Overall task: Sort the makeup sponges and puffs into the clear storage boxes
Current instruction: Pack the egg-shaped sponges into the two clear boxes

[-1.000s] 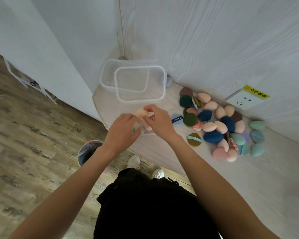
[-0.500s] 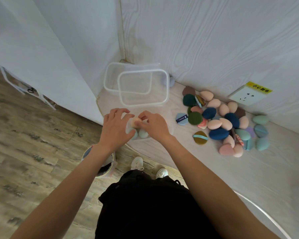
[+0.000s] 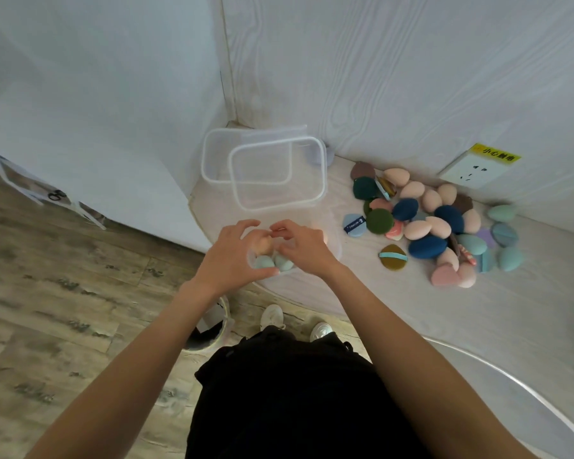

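Both hands are now lowered together over a clear box [image 3: 328, 250] at the near edge of the surface [image 3: 478, 309], where a second ago they were held higher, with a peach sponge [image 3: 264, 245] raised between them. That sponge is now seen down between the hands, just above two pale green sponges [image 3: 272, 262] that appear to lie in the same box. The left hand [image 3: 232, 256] is curled around the group from the left, the fingers arched over the peach one; the right hand [image 3: 304, 248] is curled in from the right, fingertips meeting the left's. Whether either grip actually closes on a sponge cannot be told.

This suggests the sponges are being settled into the near box. Two empty clear boxes [image 3: 279, 173] are overlapped at the back corner, and the main heap of sponges and puffs [image 3: 424, 223] is left unsorted to the right, so most of the task is judged outstanding.
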Tool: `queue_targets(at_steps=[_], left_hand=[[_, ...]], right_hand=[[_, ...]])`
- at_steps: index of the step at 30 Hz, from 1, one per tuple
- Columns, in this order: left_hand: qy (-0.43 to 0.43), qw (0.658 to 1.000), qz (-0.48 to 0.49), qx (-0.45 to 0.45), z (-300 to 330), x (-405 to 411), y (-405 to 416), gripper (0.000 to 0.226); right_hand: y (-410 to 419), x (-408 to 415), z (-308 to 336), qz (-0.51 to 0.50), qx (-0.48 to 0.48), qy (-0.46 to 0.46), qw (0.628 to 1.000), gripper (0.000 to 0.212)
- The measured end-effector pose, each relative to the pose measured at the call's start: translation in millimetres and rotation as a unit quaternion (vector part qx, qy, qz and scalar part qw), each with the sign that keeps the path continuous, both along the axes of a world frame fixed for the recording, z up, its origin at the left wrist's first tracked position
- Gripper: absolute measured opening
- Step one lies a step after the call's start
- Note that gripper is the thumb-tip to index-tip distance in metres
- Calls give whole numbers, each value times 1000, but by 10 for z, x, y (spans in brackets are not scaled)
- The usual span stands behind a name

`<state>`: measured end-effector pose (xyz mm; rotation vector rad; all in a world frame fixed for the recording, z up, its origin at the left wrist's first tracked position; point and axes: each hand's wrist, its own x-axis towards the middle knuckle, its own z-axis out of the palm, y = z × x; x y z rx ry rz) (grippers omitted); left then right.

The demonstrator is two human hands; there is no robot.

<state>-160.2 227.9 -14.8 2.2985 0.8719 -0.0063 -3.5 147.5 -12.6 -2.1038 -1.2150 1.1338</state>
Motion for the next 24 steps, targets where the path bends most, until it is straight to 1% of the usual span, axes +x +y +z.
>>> queue_targets(at_steps=[1, 2, 4, 7, 11, 12, 13, 15, 17, 19, 21, 22, 24], left_hand=[[1, 999, -14, -29, -7, 0, 3, 80], [-2, 999, -25, -37, -7, 13, 7, 84], [-10, 999, -40, -32, -15, 79, 44, 86], [-5, 997, -74, -17, 5, 242, 113, 84], [12, 993, -114, 25, 30, 447, 235, 81], [14, 990, -129, 56, 41, 480, 259, 80], [15, 983, -148, 106, 44, 494, 276, 78], [3, 961, -183, 209, 60, 513, 273, 70], [-28, 947, -195, 252, 50, 515, 224, 56], [-35, 943, -196, 267, 27, 505, 183, 43], [-42, 940, -192, 279, -30, 501, 187, 19], [-46, 941, -188, 279, -43, 508, 188, 14], [-53, 947, -192, 252, -65, 528, 179, 21]], right_hand=[[-19, 3, -12, 2, 1, -2, 1000, 38], [-38, 4, -20, 3, 2, -5, 1000, 40], [-74, 24, -35, -7, 4, -11, 1000, 42], [-114, 103, -18, -23, 3, -33, 999, 42], [-148, 323, 7, -79, 6, -78, 994, 39], [-162, 383, 16, -93, 4, -95, 991, 39], [-171, 433, 21, -98, 0, -112, 989, 39], [-186, 491, 36, -79, -10, -143, 987, 39], [-203, 512, 58, -36, -20, -183, 982, 39], [-213, 531, 100, 6, -27, -236, 971, 40], [-204, 558, 134, 38, -30, -287, 957, 40], [-201, 578, 143, 54, -38, -310, 949, 39], [-188, 614, 153, 83, -67, -343, 933, 32]])
